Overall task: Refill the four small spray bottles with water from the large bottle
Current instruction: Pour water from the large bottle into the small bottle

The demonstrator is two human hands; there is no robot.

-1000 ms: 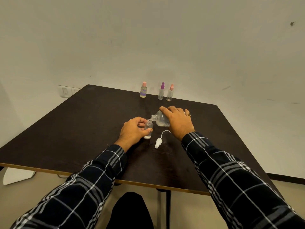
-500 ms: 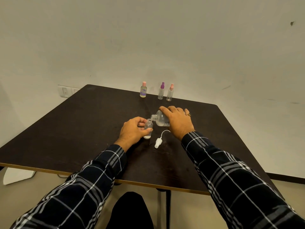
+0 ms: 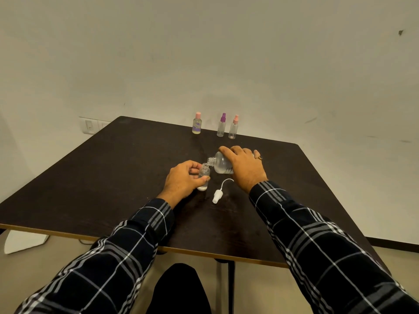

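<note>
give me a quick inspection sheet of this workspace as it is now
surface: dark table, standing by the wall.
job's things: large bottle tilted, mouth at the neck of the open small bottle; white spray cap with tube lying beside it; three capped spray bottles upright at the far edge.
clutter: nothing seen.
hands: left hand grips the open small bottle; right hand grips the large bottle from above.
cables: nothing seen.
surroundings: plain wall; switch plate; white object on the floor.

Matt dark wood table [image 3: 113, 177], clear plastic bottles [image 3: 221, 165]
</note>
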